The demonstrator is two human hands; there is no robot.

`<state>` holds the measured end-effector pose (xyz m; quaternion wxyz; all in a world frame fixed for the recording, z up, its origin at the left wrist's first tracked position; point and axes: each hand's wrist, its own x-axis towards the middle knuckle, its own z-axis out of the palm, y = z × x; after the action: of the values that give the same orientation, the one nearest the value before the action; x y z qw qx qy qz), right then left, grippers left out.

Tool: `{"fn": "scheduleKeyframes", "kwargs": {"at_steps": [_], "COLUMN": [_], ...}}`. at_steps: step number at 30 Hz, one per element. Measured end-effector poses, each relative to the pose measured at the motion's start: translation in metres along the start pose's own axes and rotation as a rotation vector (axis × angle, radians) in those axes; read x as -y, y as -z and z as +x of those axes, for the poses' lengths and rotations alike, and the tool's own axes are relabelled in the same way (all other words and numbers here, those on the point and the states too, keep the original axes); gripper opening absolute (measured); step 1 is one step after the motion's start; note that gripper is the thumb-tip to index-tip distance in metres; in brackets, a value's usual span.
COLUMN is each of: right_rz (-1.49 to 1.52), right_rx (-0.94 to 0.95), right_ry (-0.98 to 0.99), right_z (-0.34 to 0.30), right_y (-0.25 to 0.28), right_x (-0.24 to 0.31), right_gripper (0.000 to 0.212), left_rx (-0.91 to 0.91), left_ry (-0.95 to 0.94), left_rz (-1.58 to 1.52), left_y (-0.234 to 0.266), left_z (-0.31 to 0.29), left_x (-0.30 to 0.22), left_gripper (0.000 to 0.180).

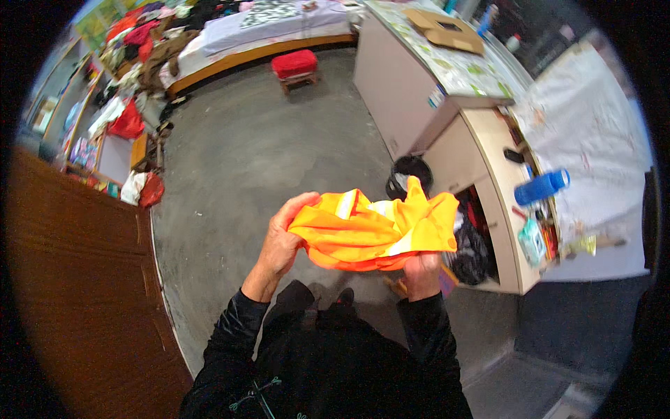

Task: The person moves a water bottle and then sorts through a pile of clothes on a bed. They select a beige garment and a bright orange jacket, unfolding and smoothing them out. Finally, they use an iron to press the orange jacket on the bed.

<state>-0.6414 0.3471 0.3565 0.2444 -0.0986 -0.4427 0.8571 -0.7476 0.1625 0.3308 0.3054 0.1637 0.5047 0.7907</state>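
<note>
Between my two hands, in front of my body, is a bunched orange-yellow garment point(377, 234) with pale reflective strips, like a safety vest. My left hand point(285, 237) grips its left end, with the thumb along the upper edge and the other fingers partly under the cloth. At the lower right, my right hand point(423, 272) holds it from beneath; its fingers are mostly covered by the fabric. The cloth is crumpled, and one corner sticks up at its right side.
A brown wooden door point(84, 279) stands at the left. On the right, a pale cabinet point(502, 188) carries a blue bottle point(542, 187); a black bin point(410, 174) sits beside it. Farther off are a red-topped stool point(294, 65), a bed point(279, 35) and piled clothes point(150, 52).
</note>
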Motion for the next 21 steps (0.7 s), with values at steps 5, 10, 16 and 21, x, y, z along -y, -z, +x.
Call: {"fn": "scheduleKeyframes", "kwargs": {"at_steps": [5, 10, 16, 21], "right_rz": [0.025, 0.061, 0.107, 0.139], "right_rx": [0.115, 0.238, 0.353, 0.314], "right_ry": [-0.109, -0.219, -0.303, -0.394], "right_z": [0.034, 0.077, 0.129, 0.159], "right_y": [-0.028, -0.073, -0.145, -0.171], "right_x": [-0.027, -0.075, -0.127, -0.156], "right_gripper": [0.062, 0.063, 0.064, 0.067], "left_rx": [-0.028, 0.035, -0.042, -0.175], "left_ry": [-0.183, -0.281, -0.861, -0.807], "left_rz": [-0.038, 0.261, 1.262, 1.259], "left_y": [0.029, 0.054, 0.097, 0.140], "left_z": [0.010, 0.029, 0.101, 0.156], "left_x": [-0.026, -0.045, -0.065, -0.126], "left_gripper": [0.057, 0.061, 0.061, 0.056]}}
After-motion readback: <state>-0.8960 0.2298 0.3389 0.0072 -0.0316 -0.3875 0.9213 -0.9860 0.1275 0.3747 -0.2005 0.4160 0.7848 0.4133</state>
